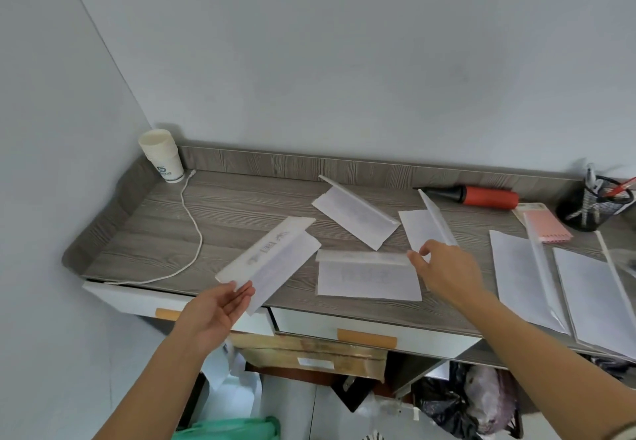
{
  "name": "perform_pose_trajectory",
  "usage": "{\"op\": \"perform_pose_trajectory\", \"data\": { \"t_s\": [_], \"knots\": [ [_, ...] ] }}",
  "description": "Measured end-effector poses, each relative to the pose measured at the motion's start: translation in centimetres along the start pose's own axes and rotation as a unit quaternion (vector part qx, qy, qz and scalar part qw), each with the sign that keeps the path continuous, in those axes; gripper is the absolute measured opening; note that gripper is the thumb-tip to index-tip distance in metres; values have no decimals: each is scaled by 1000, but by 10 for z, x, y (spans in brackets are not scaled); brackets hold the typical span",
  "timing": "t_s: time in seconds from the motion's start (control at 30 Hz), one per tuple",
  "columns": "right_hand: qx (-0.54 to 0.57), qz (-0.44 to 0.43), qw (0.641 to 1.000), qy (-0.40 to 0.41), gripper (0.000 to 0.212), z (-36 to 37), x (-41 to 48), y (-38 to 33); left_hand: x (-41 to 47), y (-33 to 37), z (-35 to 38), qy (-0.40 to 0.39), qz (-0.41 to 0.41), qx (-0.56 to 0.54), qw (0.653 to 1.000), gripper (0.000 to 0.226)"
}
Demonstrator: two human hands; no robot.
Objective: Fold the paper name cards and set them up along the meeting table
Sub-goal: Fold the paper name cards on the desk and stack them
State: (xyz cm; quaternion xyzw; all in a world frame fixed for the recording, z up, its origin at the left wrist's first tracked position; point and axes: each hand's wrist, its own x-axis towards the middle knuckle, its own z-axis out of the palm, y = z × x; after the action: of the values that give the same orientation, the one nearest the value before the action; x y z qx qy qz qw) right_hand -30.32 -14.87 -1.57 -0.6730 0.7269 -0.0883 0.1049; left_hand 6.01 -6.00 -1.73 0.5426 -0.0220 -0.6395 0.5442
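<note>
A grey wood counter (223,205) stands against a pale wall. White folded paper name cards lie all over it.

The left grip (220,308) is palm up at the front edge of the counter, near the left end. Its thumb and almost straight fingers pinch the near end of one long white folded card with writing on it, the held card (272,260). This card is tilted and its near end sticks out past the front edge.

The right grip (447,274) is over the front middle of the counter, with its back to us. Its thumb tip touches the right end of the flat white card (368,274) that lies by the front edge. Its first finger is curled just above. I cannot tell if it has hold of the card or only touches it.

Behind them, a white tent card (358,216) stands near the back middle. A second white standing card (426,226) is just beside the right grip. Two big white folded sheets (526,277) lie side by side at the right end.

A stack of white paper cups (161,157) is in the back left corner, with a white cable (192,233) running from it to the front edge. A red and black pump (481,195) lies along the back edge. A black mesh pen pot (595,205) and a pink notepad (547,226) are at the back right.
</note>
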Motion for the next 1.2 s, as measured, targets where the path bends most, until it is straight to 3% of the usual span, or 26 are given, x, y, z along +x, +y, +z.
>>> {"op": "perform_pose_trajectory", "data": {
  "t_s": [0.17,0.27,0.43,0.57,0.67,0.9,1.13,1.2],
  "knots": [
    [51,51,997,-39,46,2,-4,0,-4,15,-2,-15,155,159,975,11],
    [152,107,980,-70,44,5,-5,-1,1,22,-11,-4,220,246,944,18],
    [462,250,841,-129,37,5,-7,-5,20,22,-22,0,258,339,905,14],
    [613,302,718,-136,21,3,-15,-8,36,21,-28,-9,248,376,893,10],
    [661,312,671,-125,18,0,-24,-7,48,23,-34,-1,226,405,886,5],
    [702,243,665,-76,11,-42,-50,12,71,23,-33,-23,236,512,825,20],
    [705,126,693,-78,13,-73,-33,-24,78,5,-4,-14,255,598,760,11],
    [700,102,702,-88,13,-69,-26,-41,70,5,1,20,262,582,770,9]
  ]
}}
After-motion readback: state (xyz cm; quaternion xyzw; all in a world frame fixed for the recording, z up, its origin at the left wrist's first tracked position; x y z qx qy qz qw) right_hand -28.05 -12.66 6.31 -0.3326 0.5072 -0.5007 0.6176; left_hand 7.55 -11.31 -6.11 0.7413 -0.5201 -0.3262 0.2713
